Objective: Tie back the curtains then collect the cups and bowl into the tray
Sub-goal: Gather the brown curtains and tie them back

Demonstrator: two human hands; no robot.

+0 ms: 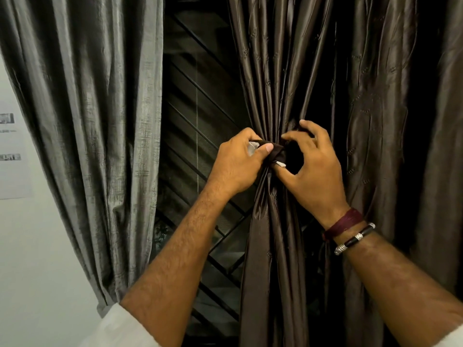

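A dark brown satin curtain (275, 71) hangs in the middle and right of the view, gathered into a narrow bunch at hand height. A dark brown tie-back band (276, 149) wraps this bunch. My left hand (238, 164) pinches one end of the band between thumb and fingers. My right hand (310, 166) holds the other end against the gathered folds, fingers curled around it. A grey curtain (100, 121) hangs loose on the left. No cups, bowl or tray are in view.
Between the two curtains a dark window with a diagonal metal grille (200, 136) shows. A white wall (30, 246) with a paper sheet (12, 156) stuck to it lies at the far left.
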